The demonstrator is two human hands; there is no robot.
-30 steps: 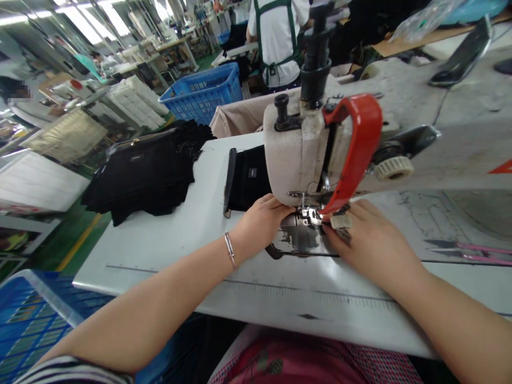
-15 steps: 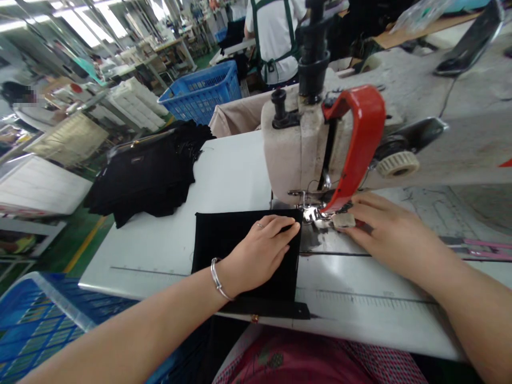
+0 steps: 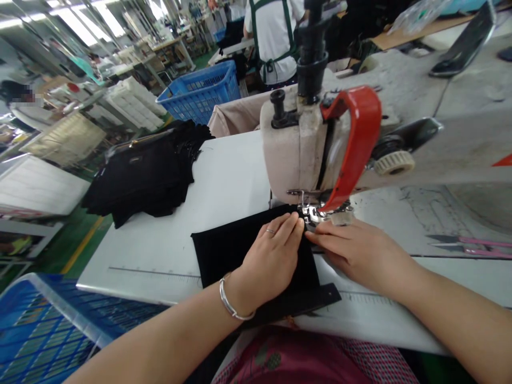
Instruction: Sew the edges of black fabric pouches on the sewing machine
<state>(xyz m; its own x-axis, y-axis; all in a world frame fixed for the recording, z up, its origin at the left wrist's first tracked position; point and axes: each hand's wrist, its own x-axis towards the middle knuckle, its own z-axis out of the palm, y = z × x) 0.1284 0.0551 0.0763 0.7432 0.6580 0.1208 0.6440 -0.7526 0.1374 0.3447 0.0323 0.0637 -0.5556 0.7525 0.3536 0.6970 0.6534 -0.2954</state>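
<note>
A black fabric piece (image 3: 232, 245) lies at a slant on the white sewing table, with its top right corner at the presser foot (image 3: 314, 213) of a sewing machine (image 3: 286, 154). My left hand (image 3: 272, 256), wearing a ring and a silver bangle, lies flat on the cloth with its fingers stretched toward the foot. From the other side, my right hand (image 3: 360, 256) reaches in below the foot. Its outstretched fingertips touch the cloth's right edge. A dark strip (image 3: 330, 293) with a small hole runs along the near edge of the cloth.
A red curved guard (image 3: 362, 138) stands in front of the needle area. Pink-handled thread snips (image 3: 472, 245) lie on the right. A pile of black fabric pieces (image 3: 148, 170) sits at the table's far left. Blue crates (image 3: 204, 93) stand behind and at the lower left. A person (image 3: 276, 42) is beyond.
My right hand has moved left from beside the presser foot to the cloth's edge. The cloth has turned counter-clockwise under my left hand, its near right corner swinging to the right.
</note>
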